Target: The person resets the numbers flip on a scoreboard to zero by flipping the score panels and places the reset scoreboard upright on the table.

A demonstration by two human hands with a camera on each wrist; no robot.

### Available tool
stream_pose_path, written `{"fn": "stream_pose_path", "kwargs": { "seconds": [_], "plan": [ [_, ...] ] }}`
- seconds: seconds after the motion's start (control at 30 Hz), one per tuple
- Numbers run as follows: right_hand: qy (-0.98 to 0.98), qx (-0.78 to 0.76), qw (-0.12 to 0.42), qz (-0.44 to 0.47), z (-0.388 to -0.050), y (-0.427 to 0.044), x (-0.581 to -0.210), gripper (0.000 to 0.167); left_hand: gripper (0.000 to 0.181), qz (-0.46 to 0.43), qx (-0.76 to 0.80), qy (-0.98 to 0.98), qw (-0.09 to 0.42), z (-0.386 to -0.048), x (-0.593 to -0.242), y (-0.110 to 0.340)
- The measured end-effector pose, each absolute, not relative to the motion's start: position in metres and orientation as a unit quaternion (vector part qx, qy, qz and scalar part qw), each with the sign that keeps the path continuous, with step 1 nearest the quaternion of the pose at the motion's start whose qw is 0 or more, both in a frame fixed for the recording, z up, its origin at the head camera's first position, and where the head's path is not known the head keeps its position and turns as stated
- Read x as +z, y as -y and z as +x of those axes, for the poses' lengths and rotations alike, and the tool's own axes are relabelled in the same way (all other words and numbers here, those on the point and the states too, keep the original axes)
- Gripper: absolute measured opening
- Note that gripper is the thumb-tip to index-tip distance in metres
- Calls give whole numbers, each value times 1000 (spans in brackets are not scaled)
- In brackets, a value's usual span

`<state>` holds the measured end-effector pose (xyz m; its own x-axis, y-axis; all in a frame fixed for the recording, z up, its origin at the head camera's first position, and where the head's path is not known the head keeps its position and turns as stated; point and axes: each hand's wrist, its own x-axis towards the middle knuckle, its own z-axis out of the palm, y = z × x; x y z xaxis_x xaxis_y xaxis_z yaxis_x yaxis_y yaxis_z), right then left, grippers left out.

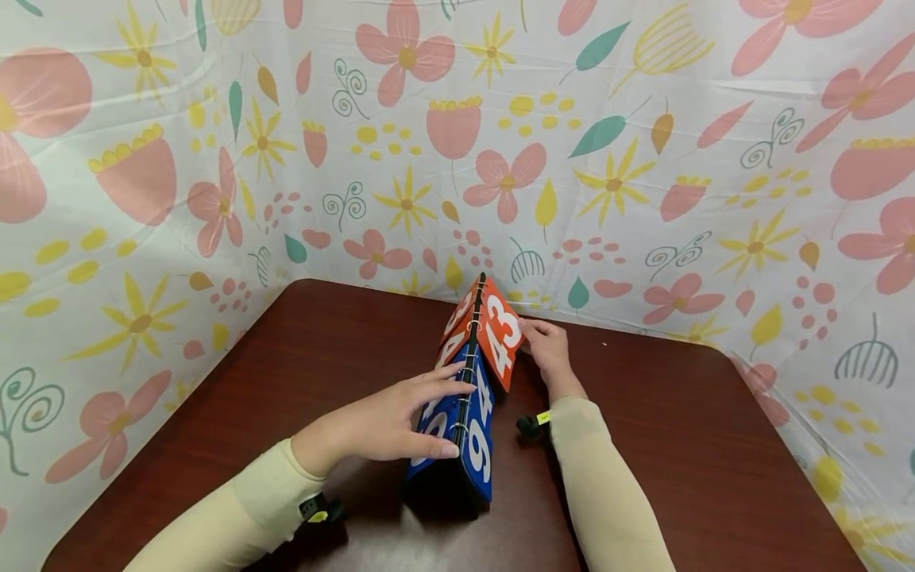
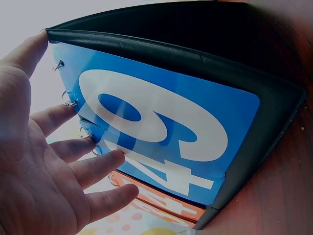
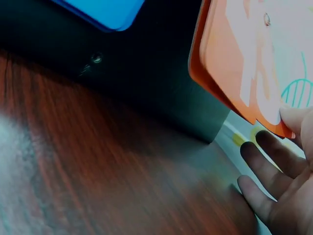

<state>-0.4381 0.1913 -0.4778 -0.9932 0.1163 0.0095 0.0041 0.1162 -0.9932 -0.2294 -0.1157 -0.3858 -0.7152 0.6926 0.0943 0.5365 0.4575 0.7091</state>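
A black tent-shaped flip scoreboard (image 1: 446, 492) stands on the table, with ring-bound number cards on both slopes. Blue cards (image 1: 477, 445) are at the near end, and orange cards (image 1: 499, 330) showing 4 and 3 at the far end. My left hand (image 1: 379, 413) lies over the near spine, fingers spread and fairly straight. Its thumb touches the end corner and its fingertips touch the rings (image 2: 71, 103). At the right slope my right hand (image 1: 549, 349) pinches the lower edge of an orange card (image 3: 266, 105) between thumb and index finger, lifting it off the black board.
The dark reddish-brown table (image 1: 686, 445) spreads around the scoreboard. Behind and at the sides hangs a flower-patterned curtain (image 1: 615, 238). A black wrist device (image 1: 532, 425) sits under the right cuff, another (image 1: 322, 508) at the left.
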Motion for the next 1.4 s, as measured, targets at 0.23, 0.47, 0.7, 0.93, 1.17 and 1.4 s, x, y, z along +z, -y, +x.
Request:
{"fn": "stream_pose_path", "kwargs": {
  "seconds": [0.23, 0.47, 0.7, 0.93, 1.17, 1.4],
  "plan": [
    [773, 632, 47, -33, -437, -190, -476, 40, 74, 369, 375, -845, 102, -229, -386, 116],
    [793, 605, 65, -28, -435, -190, -472, 40, 73, 369, 373, -845, 101, -230, -387, 116],
    [815, 573, 85, -8, -434, -191, -472, 40, 74, 372, 371, -845, 100, -230, -386, 116],
    [850, 520, 78, 35, -432, -194, -470, 45, 73, 370, 369, -847, 98, -229, -386, 116],
    [811, 585, 18, 11, -432, -199, -466, 39, 72, 367, 370, -847, 103, -229, -387, 117],
    [706, 706, -58, 8, -434, -206, -463, 27, 73, 368, 371, -847, 102, -229, -386, 116]
  ]
}}
